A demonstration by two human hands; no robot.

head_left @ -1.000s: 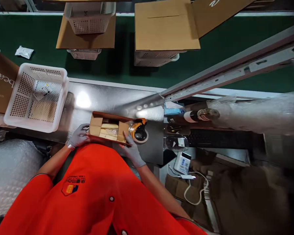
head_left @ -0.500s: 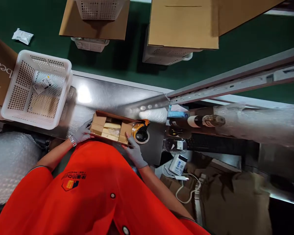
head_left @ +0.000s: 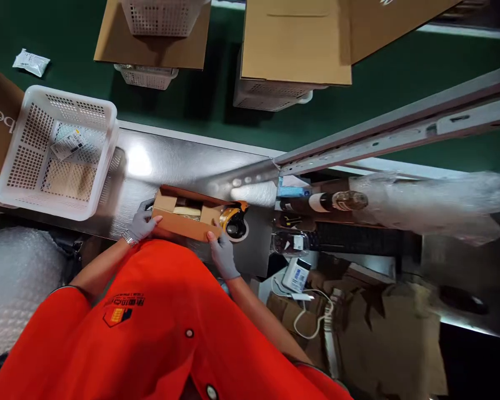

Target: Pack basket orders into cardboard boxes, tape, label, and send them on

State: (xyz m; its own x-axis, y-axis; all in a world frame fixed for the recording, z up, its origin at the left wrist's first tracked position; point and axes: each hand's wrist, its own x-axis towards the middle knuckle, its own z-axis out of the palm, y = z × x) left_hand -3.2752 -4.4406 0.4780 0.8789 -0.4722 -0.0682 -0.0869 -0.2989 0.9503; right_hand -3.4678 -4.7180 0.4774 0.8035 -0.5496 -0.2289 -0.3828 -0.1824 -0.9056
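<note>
A small brown cardboard box with its top open is held between both hands at the near edge of the metal table. My left hand, in a grey glove, grips its left end, the thumb on the near flap. My right hand, also gloved, pinches the near right corner with the thumb on that flap. Inside the box a pale packed item shows partly; the near flap covers the rest. Just right of the box, an orange and black tape dispenser lies on the table.
A white perforated basket with a labelled packet inside stands at the left. Behind the metal table a green surface carries cartons and more baskets. A metal rail crosses at right, near a bottle and bubble wrap.
The near long flap of the box has come up and inward, hiding part of the contents. Both thumbs now rest on it. The view has shifted slightly.
</note>
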